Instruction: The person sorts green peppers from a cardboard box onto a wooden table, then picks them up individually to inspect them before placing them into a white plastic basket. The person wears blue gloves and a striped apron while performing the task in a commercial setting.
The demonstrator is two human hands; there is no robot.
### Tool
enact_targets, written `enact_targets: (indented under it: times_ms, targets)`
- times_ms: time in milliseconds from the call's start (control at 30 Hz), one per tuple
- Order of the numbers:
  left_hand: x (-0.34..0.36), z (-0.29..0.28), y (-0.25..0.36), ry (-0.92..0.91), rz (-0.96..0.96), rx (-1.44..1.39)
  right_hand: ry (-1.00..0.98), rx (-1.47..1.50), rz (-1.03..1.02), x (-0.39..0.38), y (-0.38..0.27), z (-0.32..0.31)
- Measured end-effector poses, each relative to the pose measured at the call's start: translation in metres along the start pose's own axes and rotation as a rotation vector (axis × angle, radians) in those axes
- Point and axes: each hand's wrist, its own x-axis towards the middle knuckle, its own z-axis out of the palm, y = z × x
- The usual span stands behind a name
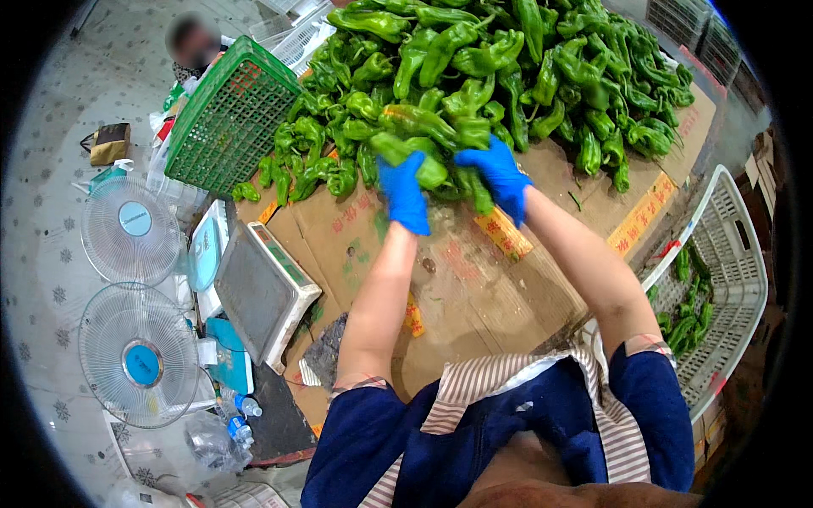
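Over there, a blue-gloved left hand (402,193) and blue-gloved right hand (501,173) touch the near edge of a glossy green pepper heap (542,72); left of the heap tilts a green plastic lattice basket (229,123).

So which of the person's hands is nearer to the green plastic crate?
Left: the left hand is at the pepper pile, to the right of the green crate and apart from it; the right hand is farther right.

Peppers (529,76) on cardboard (500,305) (scale (258,288) at left)
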Motion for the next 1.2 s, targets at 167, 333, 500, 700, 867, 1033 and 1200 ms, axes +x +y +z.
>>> enact_targets:
  times_ms: [167,333,500,700,867,1033,1200]
  targets:
    - [-0.013,-0.041,0.037,-0.035,-0.106,-0.218,0.075,0.213,0.362,-0.081,-0.042,-0.054]
    - [-0.019,-0.043,0.054,-0.088,-0.329,-0.485,0.104,0.388,0.385,-0.161,-0.078,-0.083]
    - [-0.058,0.005,0.042,-0.358,-0.481,-0.614,0.305,0.417,0.300,-0.240,-0.111,-0.130]
    - [-0.123,0.089,0.025,-0.670,-0.604,-0.632,0.446,0.549,0.078,-0.337,-0.154,-0.171]
    - [-0.210,0.169,-0.008,-0.949,-0.893,-0.110,0.650,0.592,-0.052,-0.421,-0.151,-0.203]
    - [-0.282,0.233,-0.039,-1.392,-0.516,0.201,0.676,0.692,-0.093,-0.456,-0.140,-0.190]
    - [-0.344,0.251,-0.062,-1.356,-1.055,-0.043,0.558,0.395,-0.150,-0.461,-0.121,-0.169]
